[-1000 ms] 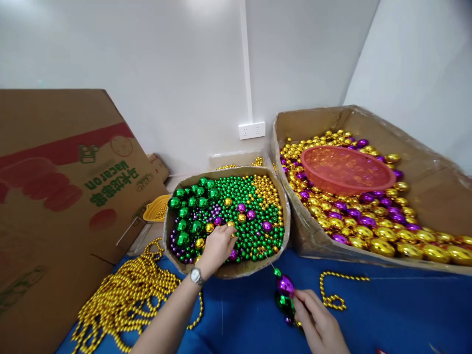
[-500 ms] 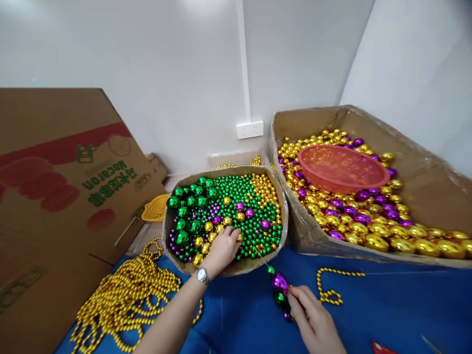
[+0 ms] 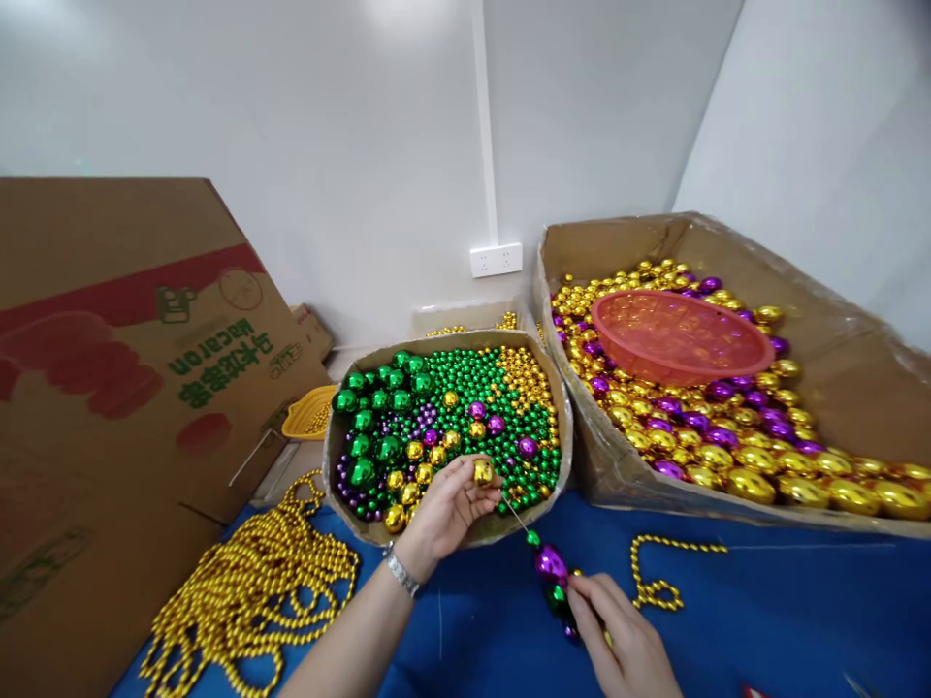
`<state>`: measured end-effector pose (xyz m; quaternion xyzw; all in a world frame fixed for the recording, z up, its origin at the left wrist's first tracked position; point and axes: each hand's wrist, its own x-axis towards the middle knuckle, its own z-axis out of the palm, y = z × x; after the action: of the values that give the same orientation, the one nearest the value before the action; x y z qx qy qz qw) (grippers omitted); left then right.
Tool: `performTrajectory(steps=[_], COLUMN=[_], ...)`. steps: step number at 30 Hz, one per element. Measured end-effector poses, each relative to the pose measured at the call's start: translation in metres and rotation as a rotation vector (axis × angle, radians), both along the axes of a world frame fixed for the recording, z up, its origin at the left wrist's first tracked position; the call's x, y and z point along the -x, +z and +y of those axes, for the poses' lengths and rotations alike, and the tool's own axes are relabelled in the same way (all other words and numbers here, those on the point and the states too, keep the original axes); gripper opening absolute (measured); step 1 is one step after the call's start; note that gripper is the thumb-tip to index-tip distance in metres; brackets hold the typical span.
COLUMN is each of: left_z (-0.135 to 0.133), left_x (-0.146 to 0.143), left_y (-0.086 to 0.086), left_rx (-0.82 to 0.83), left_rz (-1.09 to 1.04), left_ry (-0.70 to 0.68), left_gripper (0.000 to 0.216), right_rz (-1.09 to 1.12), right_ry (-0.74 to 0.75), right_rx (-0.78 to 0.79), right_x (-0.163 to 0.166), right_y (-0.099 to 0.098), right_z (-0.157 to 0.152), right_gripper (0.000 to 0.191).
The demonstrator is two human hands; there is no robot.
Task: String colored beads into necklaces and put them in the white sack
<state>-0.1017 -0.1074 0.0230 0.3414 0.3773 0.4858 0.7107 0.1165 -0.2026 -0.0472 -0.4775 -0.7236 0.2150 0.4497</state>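
Observation:
Between the fingertips of my left hand (image 3: pixel 455 504) is a gold bead (image 3: pixel 483 472), held over the near side of a cardboard box (image 3: pixel 336 485) of loose green, gold and purple beads. My right hand (image 3: pixel 618 625) is closed on a needle strung with beads, lower and to the right, above the blue cloth. A small green bead (image 3: pixel 533 538), a large purple bead (image 3: pixel 551 564) and darker green ones show on it. The bare needle (image 3: pixel 515 514) slants up left, its tip close to my left fingers. My right fingers partly hide the lower beads.
At right stands a larger cardboard box (image 3: pixel 603 465) of gold and purple beads with a red basket (image 3: pixel 684 334) on top. Gold bead strands (image 3: pixel 247 591) lie at left on the blue cloth (image 3: pixel 501 620). A tall carton (image 3: pixel 109 436) stands far left, by a yellow basket (image 3: pixel 309 412).
My left hand has lifted out of the loose beads with a gold bead and turned its palm upward, closer to the needle tip. My right hand stays nearly in place.

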Motion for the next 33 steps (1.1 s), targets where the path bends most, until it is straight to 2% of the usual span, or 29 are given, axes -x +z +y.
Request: performTrajectory(steps=[5, 11, 16, 20, 23, 25, 33], left_z=[-0.010, -0.014, -0.016, -0.017, -0.021, -0.025, -0.038], left_x=[-0.003, -0.002, -0.002, 0.000, 0.001, 0.000, -0.015], left_y=[-0.002, -0.001, 0.003, 0.006, 0.006, 0.004, -0.003], left_rx=[0.052, -0.028, -0.076, -0.129, -0.245, -0.306, -0.168], left_rz=[-0.120, -0.042, 0.025, 0.175, 0.390, 0.448, 0.191], left_ry=[0.060, 0.069, 0.060, 0.069, 0.042, 0.015, 0.016], left_gripper=[0.025, 0.034, 0.038, 0.040, 0.042, 0.044, 0.036], right_rz=[-0.005, -0.007, -0.010, -0.033, -0.053, -0.053, 0.031], right_ry=[0.004, -0.015, 0.001, -0.016, -0.050, -0.062, -0.054], right_rx=[-0.031, 0.022, 0.023, -0.013, -0.072, -0.080, 0.041], right_x=[0.002, 0.000, -0.002, -0.004, -0.003, 0.000, 0.003], right_y=[0.002, 0.010, 0.008, 0.003, 0.000, 0.000, 0.002], right_z=[0.001, 0.002, 0.001, 0.000, 0.001, 0.002, 0.001], right_gripper=[0.016, 0.017, 0.017, 0.016, 0.018, 0.018, 0.020])
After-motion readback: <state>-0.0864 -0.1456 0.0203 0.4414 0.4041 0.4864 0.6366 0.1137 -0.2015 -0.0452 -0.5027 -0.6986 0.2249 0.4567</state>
